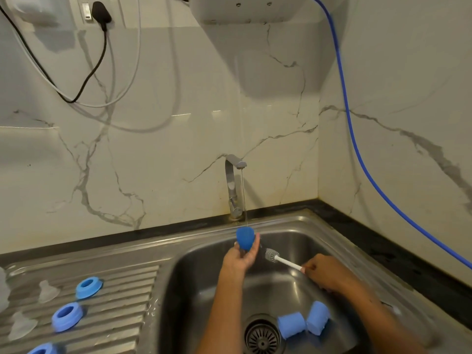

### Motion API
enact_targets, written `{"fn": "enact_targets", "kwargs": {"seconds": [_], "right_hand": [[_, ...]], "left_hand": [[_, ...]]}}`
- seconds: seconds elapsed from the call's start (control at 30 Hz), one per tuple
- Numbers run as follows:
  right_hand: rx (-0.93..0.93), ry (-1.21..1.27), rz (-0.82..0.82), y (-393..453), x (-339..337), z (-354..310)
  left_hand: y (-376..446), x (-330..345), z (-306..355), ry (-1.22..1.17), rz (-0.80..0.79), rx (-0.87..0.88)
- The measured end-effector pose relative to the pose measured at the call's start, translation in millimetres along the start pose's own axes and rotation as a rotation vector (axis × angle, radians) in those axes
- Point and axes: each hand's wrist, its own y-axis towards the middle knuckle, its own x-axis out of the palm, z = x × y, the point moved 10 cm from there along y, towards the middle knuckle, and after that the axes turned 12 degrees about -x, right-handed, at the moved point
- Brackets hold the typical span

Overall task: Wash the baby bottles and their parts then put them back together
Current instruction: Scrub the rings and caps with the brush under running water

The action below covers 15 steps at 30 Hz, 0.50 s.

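My left hand (pixel 241 256) grips a blue bottle cap (pixel 245 237), mouth up, under the thin stream from the tap (pixel 233 185). My right hand (pixel 323 273) holds the white handle of a small bottle brush (pixel 277 259), whose grey bristle head points at the cap without touching it. Two more blue caps (pixel 291 327) (pixel 317 320) lie in the sink (pixel 293 241) beside the drain (pixel 261 338). On the ribbed drainboard (pixel 122 302) at the left sit three blue collar rings (pixel 89 287) (pixel 67 316) (pixel 42 350) and clear teats (pixel 47 292) (pixel 21 327).
A clear object shows partly at the far left edge (pixel 3 290). A black counter strip (pixel 383 241) runs behind and right of the sink. A blue hose (pixel 357 154) hangs down the right wall. A plug and cables (pixel 102 21) hang on the back wall.
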Motion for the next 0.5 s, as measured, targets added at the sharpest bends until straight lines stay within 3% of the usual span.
{"fn": "enact_targets", "kwargs": {"seconds": [0.33,0.5], "right_hand": [[-0.008,0.016,-0.002,1,2,-2],[-0.013,0.027,0.007,2,1,-1]], "left_hand": [[4,-15,6,0.219,0.118,0.043],[-2,14,11,0.453,0.045,0.183]]}}
